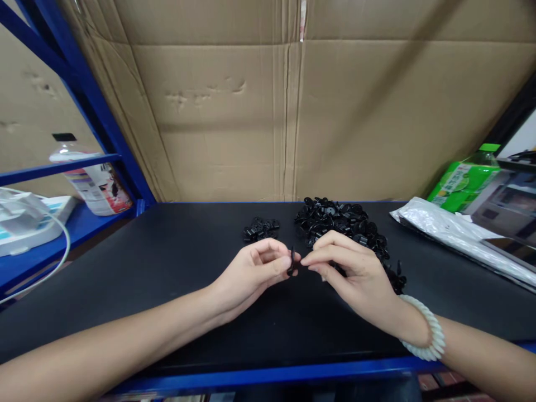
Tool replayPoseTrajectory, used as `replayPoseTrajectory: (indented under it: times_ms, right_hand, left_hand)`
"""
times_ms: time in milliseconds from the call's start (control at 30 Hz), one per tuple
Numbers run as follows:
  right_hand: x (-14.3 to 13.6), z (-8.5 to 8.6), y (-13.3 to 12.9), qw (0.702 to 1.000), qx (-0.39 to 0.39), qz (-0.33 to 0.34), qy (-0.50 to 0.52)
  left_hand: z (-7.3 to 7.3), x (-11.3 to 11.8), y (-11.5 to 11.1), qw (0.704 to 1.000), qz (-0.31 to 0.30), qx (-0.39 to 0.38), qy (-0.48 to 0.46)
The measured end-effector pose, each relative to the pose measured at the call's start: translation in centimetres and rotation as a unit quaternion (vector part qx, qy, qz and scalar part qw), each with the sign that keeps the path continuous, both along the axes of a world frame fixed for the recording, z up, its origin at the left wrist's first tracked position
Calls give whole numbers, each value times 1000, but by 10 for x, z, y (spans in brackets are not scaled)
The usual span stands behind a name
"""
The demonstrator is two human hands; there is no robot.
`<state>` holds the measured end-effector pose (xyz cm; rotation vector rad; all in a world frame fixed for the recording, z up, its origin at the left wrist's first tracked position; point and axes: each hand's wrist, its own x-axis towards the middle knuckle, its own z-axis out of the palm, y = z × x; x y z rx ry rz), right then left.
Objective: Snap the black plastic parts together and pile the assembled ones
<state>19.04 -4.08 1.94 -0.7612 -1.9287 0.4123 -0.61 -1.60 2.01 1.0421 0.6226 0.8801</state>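
Plugs [25, 209] crowd a white power strip [65, 212] far to the left of the left hand [251, 271], with a pale cable [67, 245] looping down from them. Nearer that hand, but well beyond it, a dark-capped bottle [98, 187] is on a blue shelf [86, 229]. A black table [176, 251] spreads beneath both hands, and cardboard [218, 145] rises behind it.

The left hand is closed in a pinch — thumb on the near side, fingers curled behind — and has hold of a small black piece [292, 263], which stands upright at its fingertips. Just beyond those fingers lies a small pile [260, 228] of black parts.

To the right of the piece, the right hand [360, 273] points its fingertips toward it, thumb and fingers drawn close together; I cannot tell whether anything is between them. A coiled pale bracelet [433, 335] circles its wrist. Beyond this hand, and partly hidden by it, is a larger heap [330, 215] of black parts — some reach round to its right side. Farther right of the hand are a silvery bag [439, 220] and a green-capped bottle [464, 178].
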Motion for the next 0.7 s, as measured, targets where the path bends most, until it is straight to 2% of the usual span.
replayPoseTrajectory:
  times_ms: [100,233,433,700]
  right_hand:
    - [-2,-2,0,991,-106,48,62]
    - [-5,-2,1,958,-237,89,138]
    - [-6,0,2,929,-316,98,167]
    - [-10,4,-3,943,-307,62,109]
  left_hand:
    - [-1,-1,1,1000,-20,-6,5]
    - [0,0,-1,999,-24,7,26]
    - [0,4,-13,994,54,56,80]
    - [-1,5,-22,992,48,57,103]
